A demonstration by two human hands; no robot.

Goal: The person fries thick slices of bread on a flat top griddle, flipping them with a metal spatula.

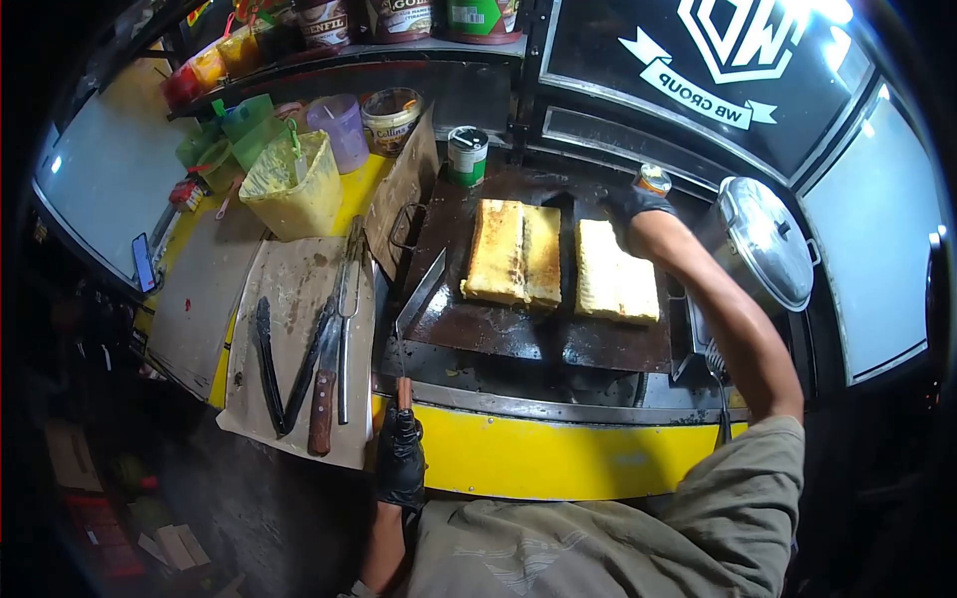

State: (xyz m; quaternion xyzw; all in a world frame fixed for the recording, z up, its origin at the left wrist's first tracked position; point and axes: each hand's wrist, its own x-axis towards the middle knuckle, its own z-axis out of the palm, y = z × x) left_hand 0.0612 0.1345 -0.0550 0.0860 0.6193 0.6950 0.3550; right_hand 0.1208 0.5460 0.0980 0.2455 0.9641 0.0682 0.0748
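My left hand (pixel 401 460), in a black glove, grips the wooden handle of a metal spatula (pixel 421 291). The spatula's blade tilts up over the griddle's left edge. At the far end of the right-hand bread block (pixel 616 274) is my right hand (pixel 641 203), also black-gloved, close to a small open can (pixel 653 179). Its fingers blend into the dark surface, so their grip is hidden. Another browned bread block (pixel 511 251), split lengthwise, lies to the left on the dark griddle (pixel 498 334).
A green-and-white can (pixel 467 156) stands at the griddle's back left. Tongs (pixel 289 369) and another wooden-handled tool (pixel 323 409) lie on cardboard (pixel 289 279). A yellowish tub (pixel 294 189) sits behind them. On the right is a lidded pot (pixel 763 244), with a fork (pixel 718 374) near the front edge.
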